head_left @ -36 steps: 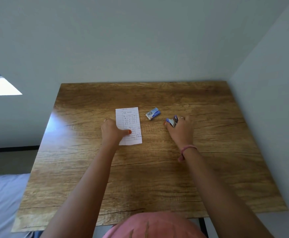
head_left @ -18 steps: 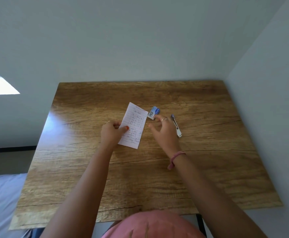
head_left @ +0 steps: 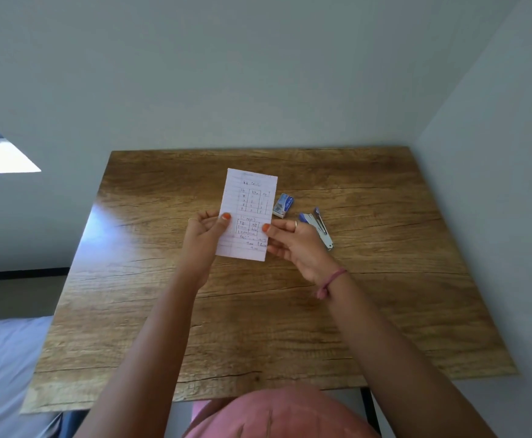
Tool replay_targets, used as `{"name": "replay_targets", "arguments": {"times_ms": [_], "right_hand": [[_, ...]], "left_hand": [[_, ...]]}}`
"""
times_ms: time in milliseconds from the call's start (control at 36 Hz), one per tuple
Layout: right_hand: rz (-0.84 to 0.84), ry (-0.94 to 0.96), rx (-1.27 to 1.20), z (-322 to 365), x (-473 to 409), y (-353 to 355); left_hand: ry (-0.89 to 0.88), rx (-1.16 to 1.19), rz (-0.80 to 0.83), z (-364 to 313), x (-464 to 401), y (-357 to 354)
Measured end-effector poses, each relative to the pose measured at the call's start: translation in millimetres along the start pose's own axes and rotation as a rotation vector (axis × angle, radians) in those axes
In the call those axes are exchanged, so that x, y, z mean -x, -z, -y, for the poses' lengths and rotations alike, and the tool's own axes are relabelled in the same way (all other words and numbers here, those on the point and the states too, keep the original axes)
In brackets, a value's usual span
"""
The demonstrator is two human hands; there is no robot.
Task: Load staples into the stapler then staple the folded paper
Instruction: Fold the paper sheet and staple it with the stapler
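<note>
1. We hold the folded paper point(head_left: 247, 213) up off the table point(head_left: 369, 295) with both hands: our left hand point(head_left: 204, 237) pinches its left edge, thumb on the written face, and our right hand point(head_left: 293, 241) pinches the right edge the same way

2. The stapler point(head_left: 318, 227) lies on the wood just beyond our right hand, hinged open, and the staple box point(head_left: 283, 205) sits near it, just right of the sheet; neither is held

3. We judge the step in hand to be squaring up the paper before stapling; whether staples are already in the channel we cannot tell from here

4. To do it well, we should line the layers up edge to edge, press the crease flat, and keep one pinch near the corner that will take the staple, so nothing slides

5. We should set the sheet down close to the stapler, or keep it in the left hand alone, freeing the right for the tool

6. Against a second ago: then the paper lay flat on the table under our left hand, and our right hand was over at the stapler

7. Half a second ago the sheet was tilted in the left hand only, the right reaching across; now it stands upright between both, and the stapler lies released on the table
</note>
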State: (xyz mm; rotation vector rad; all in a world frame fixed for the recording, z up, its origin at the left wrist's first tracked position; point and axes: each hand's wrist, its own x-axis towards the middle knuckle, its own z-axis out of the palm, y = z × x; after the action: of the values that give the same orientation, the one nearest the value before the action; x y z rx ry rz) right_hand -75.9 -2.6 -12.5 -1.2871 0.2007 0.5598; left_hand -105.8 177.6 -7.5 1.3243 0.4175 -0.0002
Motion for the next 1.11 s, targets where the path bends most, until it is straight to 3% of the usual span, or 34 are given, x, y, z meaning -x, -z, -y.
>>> {"name": "replay_targets", "arguments": {"times_ms": [56,250,444,500,639,750,1028,1111], "right_hand": [[-0.013,-0.002,-0.016,5,2,2],[-0.08,0.066,0.037,14,5,11],[-0.099,0.133,0.177,18,9,21],[-0.171,0.228,0.336,19,9,28],[-0.542,0.428,0.842,19,2,57],[-0.441,0.215,1.129,9,-3,71],[-0.4,0.266,1.109,6,-6,77],[-0.367,0.235,0.92,8,-2,81]], "left_hand": [[-0.045,-0.023,0.005,-2,1,-1],[-0.089,-0.113,0.275,-4,12,-6],[0.007,-0.105,0.259,-6,13,-18],[-0.011,-0.122,0.229,-8,12,-19],[-0.048,-0.125,0.185,-11,12,-23],[-0.073,-0.116,0.182,-13,13,-27],[-0.094,-0.079,0.168,-14,15,-32],[-0.135,-0.109,0.163,-15,17,-34]]}}
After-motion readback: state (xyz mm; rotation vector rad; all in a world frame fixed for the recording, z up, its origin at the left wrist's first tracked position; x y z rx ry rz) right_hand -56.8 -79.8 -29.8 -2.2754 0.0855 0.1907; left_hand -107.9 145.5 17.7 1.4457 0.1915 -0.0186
